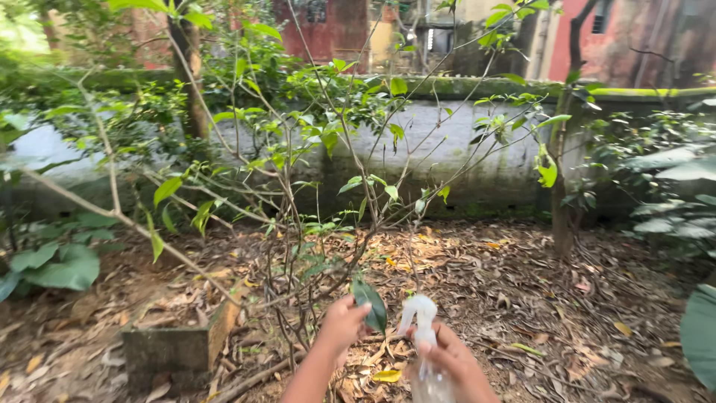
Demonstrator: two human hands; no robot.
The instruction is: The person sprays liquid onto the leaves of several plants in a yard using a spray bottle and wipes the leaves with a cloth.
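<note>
Leaf-strewn ground (522, 298) runs to a mossy wall (447, 149) behind the shrub (313, 186)

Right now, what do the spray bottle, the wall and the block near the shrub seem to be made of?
Spray bottle: likely plastic; white matte head, clear glossy body.
Wall: looks like plastered masonry, grey, stained, with moss along its top.
Block: seems concrete or stone; grey, rough, square-edged, mossy.
</note>
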